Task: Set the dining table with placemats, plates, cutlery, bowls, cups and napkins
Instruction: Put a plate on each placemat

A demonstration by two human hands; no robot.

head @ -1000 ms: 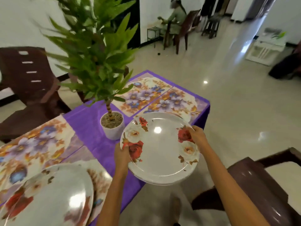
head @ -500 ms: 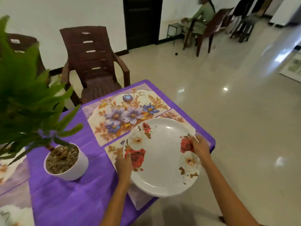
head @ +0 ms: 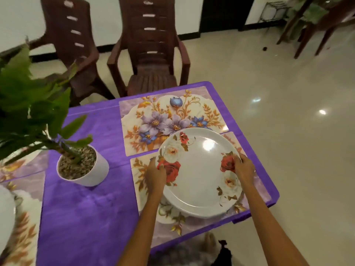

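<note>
- Change from half a second ago: the plate sits lower and nearer over the near placemat; a second chair now shows.
- Plates held: a stack, at least two rims visible, exact count unclear; white with red roses.
- Left hand: fingers closed on the stack's left rim.
- Right hand: fingers closed on the right rim.
- Placemats at this end: two, floral; the far placemat is bare.
- Tablecloth: one, purple.
- Potted plant: one, white pot, left of the plate.
- Chairs: two, brown, beyond the table.
</note>
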